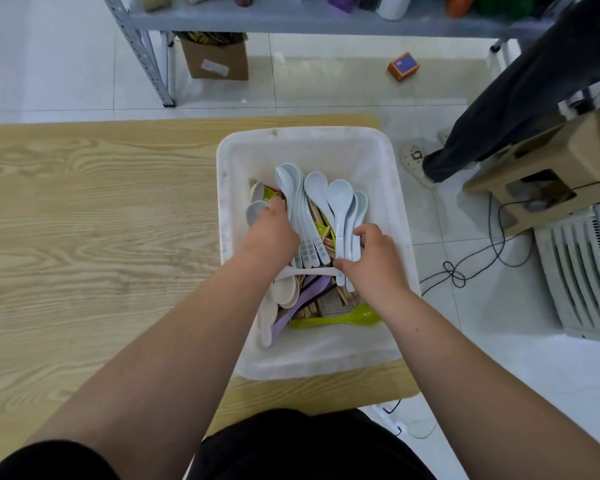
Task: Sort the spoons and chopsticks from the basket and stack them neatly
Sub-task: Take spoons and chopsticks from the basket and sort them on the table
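A white plastic basket (388, 188) stands at the right end of the wooden table (94, 216). Inside lie several pale blue spoons (316, 192), wooden chopsticks (321, 233), beige spoons (284, 291), a purple spoon (303, 303) and a green spoon (347, 318). My left hand (269, 233) reaches into the basket's left side, fingers curled down onto a pale blue spoon (255, 211). My right hand (371, 259) grips a bundle of pale blue spoons (343, 216) by their handles.
Another person's leg and shoe (416, 161) stand on the tiled floor to the right, beside a beige machine (541, 168) and cables (465, 271). A metal shelf (139, 46), a cardboard box (217, 58) and a small orange box (403, 65) lie beyond the table.
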### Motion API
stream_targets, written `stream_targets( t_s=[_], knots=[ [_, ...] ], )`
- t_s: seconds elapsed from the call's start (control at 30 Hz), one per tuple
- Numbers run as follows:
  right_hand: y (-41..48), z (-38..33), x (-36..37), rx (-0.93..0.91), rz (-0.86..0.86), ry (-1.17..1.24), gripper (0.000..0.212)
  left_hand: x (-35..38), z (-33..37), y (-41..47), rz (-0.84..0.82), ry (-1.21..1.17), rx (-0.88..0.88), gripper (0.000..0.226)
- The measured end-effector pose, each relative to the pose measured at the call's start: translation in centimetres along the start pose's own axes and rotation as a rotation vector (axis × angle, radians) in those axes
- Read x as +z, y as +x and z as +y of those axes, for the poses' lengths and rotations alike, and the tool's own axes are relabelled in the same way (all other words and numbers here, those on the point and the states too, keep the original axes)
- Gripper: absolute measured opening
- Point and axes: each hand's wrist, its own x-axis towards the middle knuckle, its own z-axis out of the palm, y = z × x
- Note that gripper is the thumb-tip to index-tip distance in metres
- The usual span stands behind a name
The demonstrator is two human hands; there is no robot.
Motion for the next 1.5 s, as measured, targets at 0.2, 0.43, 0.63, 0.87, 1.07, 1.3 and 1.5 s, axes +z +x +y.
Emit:
stream_targets(
  t_s=[0.2, 0.43, 0.63, 0.87, 1.07, 1.3, 1.5],
  knots=[
    [0.4, 0.4, -0.1, 0.055, -0.038, 0.154, 0.062, 0.0, -0.5, -0.5, 0.004, -0.042, -0.041, 0.025],
    [0.6, 1.0, -0.2, 0.099, -0.062, 0.177, 0.055, 0.6, -0.8, -0.9, 0.043, -0.053, -0.066, 0.029],
    [0.6, 0.6, 0.0, 0.227, -0.094, 0.377, 0.020, 0.7, -0.2, -0.6, 0.055, -0.003, -0.053, 0.040],
    [-2.0, 0.9, 0.7, 0.246, 0.024, 0.667, 0.025, 0.2, -0.5, -2.0, 0.105, -0.228, -0.072, 0.011],
    [-4.4, 1.8, 0.0, 0.134, -0.098, 0.871, 0.033, -0.5, 0.1, -6.4, 0.117, -0.524, -0.031, 0.021],
    [-9.2, 1.9, -3.2, 0.133, -0.544, 1.264, 0.021, 1.6, 2.1, -16.0, 0.025, -1.207, -0.155, 0.040],
    [-15.0, 4.5, -4.3, 0.025, -0.727, 1.101, 0.019, 5.6, 2.7, -23.9, 0.214, -1.354, -0.210, 0.023]
  ],
)
